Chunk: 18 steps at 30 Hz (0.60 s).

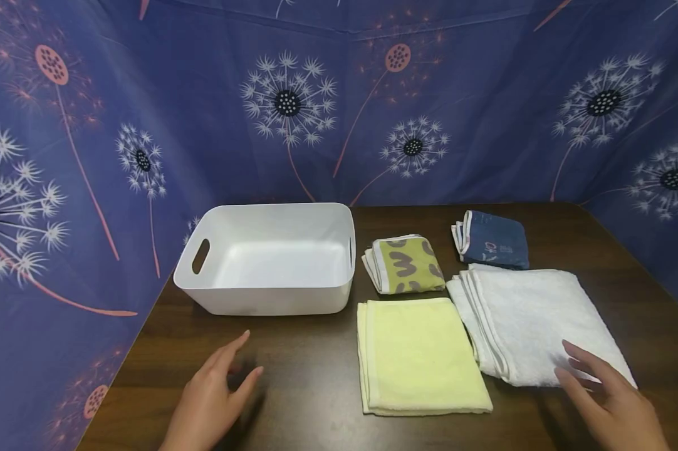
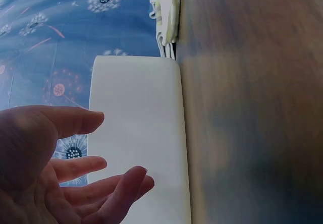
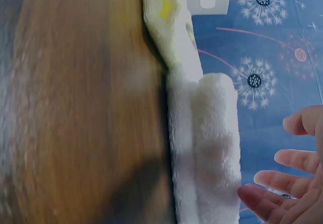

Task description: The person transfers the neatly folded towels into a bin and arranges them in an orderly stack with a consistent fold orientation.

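Observation:
My left hand hovers over the table in front of a white plastic bin, thumb and fingers spread and holding nothing. In the left wrist view the bin's side stands beyond the fingertips. At the right, my right hand is by the near edge of a folded white towel, its fingers apart with nothing between them. The right wrist view has the fingers close to the towel's thick fold. Left of that towel lies a folded pale yellow towel.
Behind the yellow towel sits a small folded green-and-brown patterned cloth. A folded dark blue cloth lies behind the white towel. All rest on a dark wooden table, with a blue dandelion-print curtain along its back and sides.

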Motion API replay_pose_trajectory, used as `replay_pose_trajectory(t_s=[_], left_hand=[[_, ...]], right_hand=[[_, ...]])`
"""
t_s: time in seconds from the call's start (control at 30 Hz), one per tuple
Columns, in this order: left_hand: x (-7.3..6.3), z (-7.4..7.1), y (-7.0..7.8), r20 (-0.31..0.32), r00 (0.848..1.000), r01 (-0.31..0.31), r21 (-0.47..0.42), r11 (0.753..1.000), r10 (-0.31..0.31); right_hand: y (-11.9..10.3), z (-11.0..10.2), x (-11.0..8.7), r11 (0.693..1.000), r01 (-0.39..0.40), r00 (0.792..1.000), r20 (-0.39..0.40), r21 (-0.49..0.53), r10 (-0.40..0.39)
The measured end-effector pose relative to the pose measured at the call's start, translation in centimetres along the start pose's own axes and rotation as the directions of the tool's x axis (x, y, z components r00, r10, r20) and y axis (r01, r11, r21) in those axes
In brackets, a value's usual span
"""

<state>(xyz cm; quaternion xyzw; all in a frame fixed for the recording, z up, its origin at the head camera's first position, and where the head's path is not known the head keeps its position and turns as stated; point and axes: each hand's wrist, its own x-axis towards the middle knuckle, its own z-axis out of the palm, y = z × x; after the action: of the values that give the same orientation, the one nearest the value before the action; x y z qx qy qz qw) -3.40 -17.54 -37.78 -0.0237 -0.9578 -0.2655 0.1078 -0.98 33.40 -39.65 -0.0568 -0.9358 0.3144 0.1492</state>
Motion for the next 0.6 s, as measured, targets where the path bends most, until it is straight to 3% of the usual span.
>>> replay_pose_trajectory(t_s=[0.1, 0.4, 0.6], left_hand=[[0.1, 0.0, 0.2, -0.003, 1.000, 0.002, -0.021, 1.000, -0.002], [0.2, 0.0, 0.7, -0.031, 0.999, -0.009, -0.077, 0.997, 0.007], [0.5, -0.1, 1.2, 0.062, 0.996, 0.075, -0.154, 0.985, -0.066]], right_hand=[[-0.8, 0.1, 0.0, 1.000, 0.014, 1.000, -0.024, 0.022, -0.013], [-2.3, 0.6, -0.1, 0.999, -0.032, 0.999, 0.010, 0.035, 0.032], [-2.9, 1.0, -0.2, 0.997, -0.029, 0.999, 0.047, 0.074, 0.026]])
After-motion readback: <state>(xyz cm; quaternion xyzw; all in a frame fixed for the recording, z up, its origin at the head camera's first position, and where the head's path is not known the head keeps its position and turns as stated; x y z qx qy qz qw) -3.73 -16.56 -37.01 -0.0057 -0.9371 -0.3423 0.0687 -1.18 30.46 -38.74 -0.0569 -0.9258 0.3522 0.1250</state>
